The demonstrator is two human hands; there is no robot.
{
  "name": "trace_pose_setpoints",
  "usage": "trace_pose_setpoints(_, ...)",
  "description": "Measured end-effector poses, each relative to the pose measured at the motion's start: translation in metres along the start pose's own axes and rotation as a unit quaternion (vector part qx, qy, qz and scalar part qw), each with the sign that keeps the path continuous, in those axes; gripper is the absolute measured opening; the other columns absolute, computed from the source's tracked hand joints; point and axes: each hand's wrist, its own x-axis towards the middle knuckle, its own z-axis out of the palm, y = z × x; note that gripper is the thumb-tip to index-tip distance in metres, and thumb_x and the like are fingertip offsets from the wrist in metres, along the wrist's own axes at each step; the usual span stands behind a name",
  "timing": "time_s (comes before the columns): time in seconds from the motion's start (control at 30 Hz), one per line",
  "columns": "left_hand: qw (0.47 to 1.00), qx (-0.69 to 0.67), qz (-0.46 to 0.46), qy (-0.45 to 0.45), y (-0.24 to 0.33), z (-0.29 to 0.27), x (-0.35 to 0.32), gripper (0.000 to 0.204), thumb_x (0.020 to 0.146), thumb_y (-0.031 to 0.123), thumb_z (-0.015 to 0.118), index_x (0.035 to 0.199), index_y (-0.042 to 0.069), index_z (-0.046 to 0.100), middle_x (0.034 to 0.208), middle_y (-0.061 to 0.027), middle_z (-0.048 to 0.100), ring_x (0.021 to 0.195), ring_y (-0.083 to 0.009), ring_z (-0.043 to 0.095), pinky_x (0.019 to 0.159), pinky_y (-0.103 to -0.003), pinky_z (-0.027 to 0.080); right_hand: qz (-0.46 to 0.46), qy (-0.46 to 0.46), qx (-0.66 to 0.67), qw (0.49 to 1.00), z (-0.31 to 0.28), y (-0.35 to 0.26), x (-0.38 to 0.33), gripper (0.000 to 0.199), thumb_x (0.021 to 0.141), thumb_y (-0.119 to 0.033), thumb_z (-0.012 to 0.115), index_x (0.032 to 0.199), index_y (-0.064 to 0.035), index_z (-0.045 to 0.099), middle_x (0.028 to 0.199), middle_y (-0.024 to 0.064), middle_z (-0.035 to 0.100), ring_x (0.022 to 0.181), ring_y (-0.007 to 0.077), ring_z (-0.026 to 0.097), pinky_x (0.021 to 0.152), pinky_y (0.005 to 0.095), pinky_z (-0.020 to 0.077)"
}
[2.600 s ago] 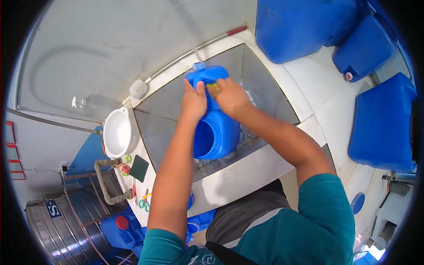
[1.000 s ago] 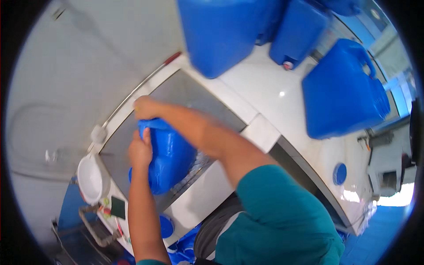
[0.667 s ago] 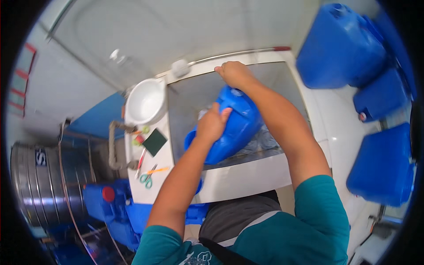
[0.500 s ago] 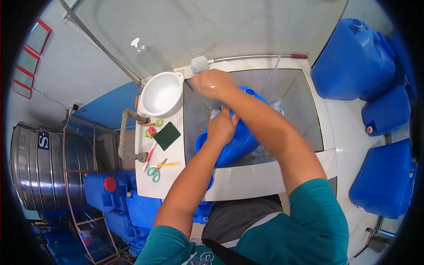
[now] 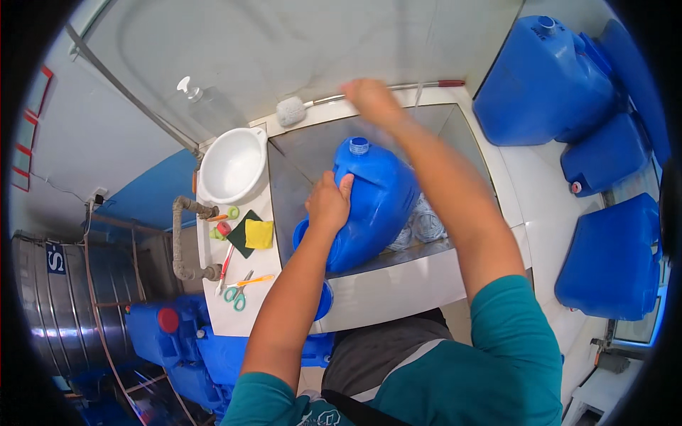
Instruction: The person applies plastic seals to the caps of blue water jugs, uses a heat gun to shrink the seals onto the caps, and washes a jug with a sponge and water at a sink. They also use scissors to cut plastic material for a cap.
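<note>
The yellow sponge (image 5: 258, 234) now lies on the dark green pad (image 5: 236, 236) at left — seemingly freeing the right hand (image 5: 371, 101), upper centre, its fingers too blurred to tell. The left hand (image 5: 329, 203) curls its fingers against the blue jug (image 5: 380, 202), mid-frame. Pale lettering marks a label (image 5: 55, 258), far left.

The right hand (image 5: 371, 101) is showing blurred while the left forearm (image 5: 293, 309) is hiding part of the blue jug (image 5: 382, 206).

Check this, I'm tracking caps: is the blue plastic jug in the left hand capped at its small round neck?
Uncapped: the blue plastic jug shows bare threads at its small round neck.
</note>
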Motion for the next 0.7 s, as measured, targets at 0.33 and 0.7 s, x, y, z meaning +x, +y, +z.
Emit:
trace_pose_setpoints(0.33,0.997,0.059,0.045,-0.022,0.069,0.008,0.055,0.058,0.101,0.057,0.046,0.124,0.005,0.058,0.122,-0.0233,0.064,0.116,-0.0440,0.060,0.104,-0.065,0.037,0.025,-0.199,0.126,0.971,-0.023,0.050,-0.069,0.036,0.099,-0.032,0.047,0.115,-0.0080,0.069,0.113,0.0223,0.069,0.112,0.0414,0.063,0.097,0.0525,0.0491)
trace_pose_setpoints(0.7,0.982,0.093,0.150,-0.071,0.109,0.026,0.077,0.040,0.102,0.037,0.046,0.113,0.003,0.064,0.117,-0.0246,0.068,0.114,-0.0435,0.062,0.103,-0.059,0.040,0.213,-0.169,-0.052,0.961,-0.046,0.067,-0.082,0.037,0.093,-0.030,0.057,0.117,-0.0065,0.073,0.121,0.0155,0.071,0.111,0.0306,0.068,0.089,0.0469,0.0540)
